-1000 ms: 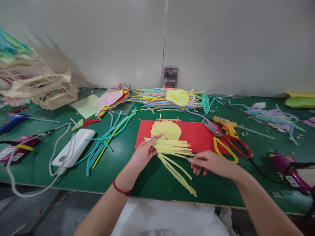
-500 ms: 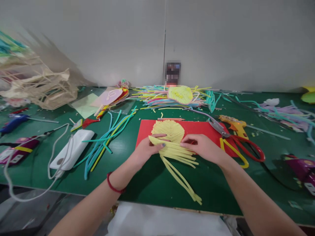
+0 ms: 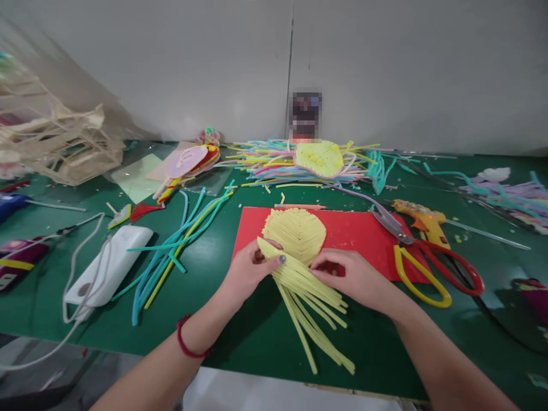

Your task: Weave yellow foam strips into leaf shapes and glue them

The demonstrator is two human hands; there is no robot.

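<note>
A bundle of pale yellow pipe cleaners (image 3: 306,282) slants across the front of the red card (image 3: 359,240), its loose ends fanned toward me on the right. My left hand (image 3: 245,273) is closed on the bundle's left end, thumb on top. Fingertips of my right hand (image 3: 357,277) pinch at the bundle's right edge; which strands they hold is hard to see. Just behind, a flat leaf-shaped piece made of yellow pipe cleaners (image 3: 295,231) rests on the card, its lower part hidden by the bundle and my fingers.
Red-and-yellow-handled scissors (image 3: 405,237) and a yellow glue gun (image 3: 423,220) lie on the right. Blue and green pipe cleaners (image 3: 175,245) and a white power bank (image 3: 113,265) are on the left. A colourful pipe-cleaner pile (image 3: 265,165) and a pencil (image 3: 299,206) lie behind the card.
The yellow bundle has tilted, its loose ends swinging down toward me, and more strands are spread apart. My right hand has come lower with it; the view has shifted slightly.
</note>
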